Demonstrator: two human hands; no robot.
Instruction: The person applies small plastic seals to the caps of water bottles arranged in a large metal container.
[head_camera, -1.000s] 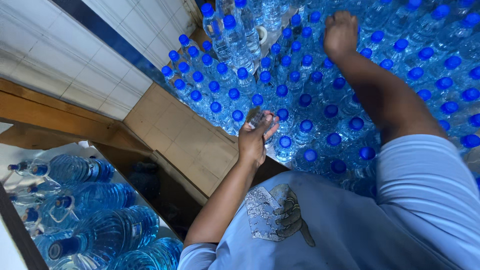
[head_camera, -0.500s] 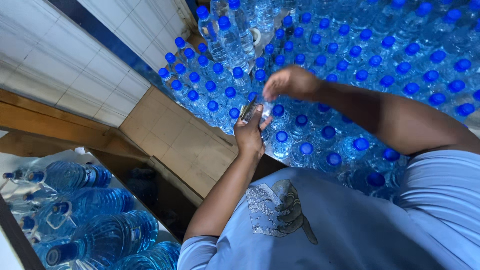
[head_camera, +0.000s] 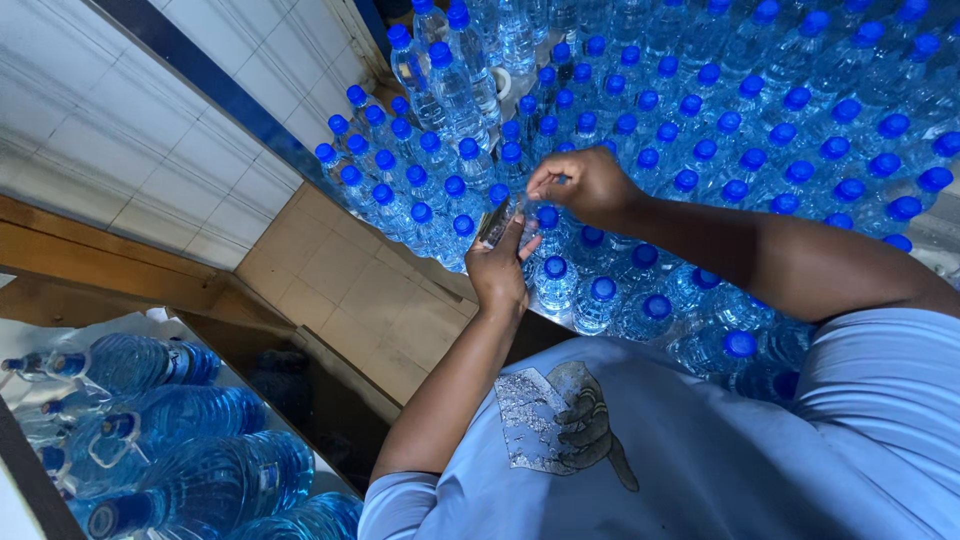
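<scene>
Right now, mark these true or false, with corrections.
1. The left hand holds a small shiny strip of seals. True.
2. The standing bottles have red caps. False: the caps are blue.
3. The right hand rests on the tiled floor. False: it is above the bottles, fingers pinched beside the left hand.
4. Large blue jugs lie on their sides at lower left. True.
5. The person wears a black shirt. False: the shirt is light blue.

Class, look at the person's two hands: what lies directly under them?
Under the left hand and right hand stand upright clear water bottles with blue caps. The left hand holds a small clear strip. The surface beneath the bottles is covered and cannot be seen.
</scene>
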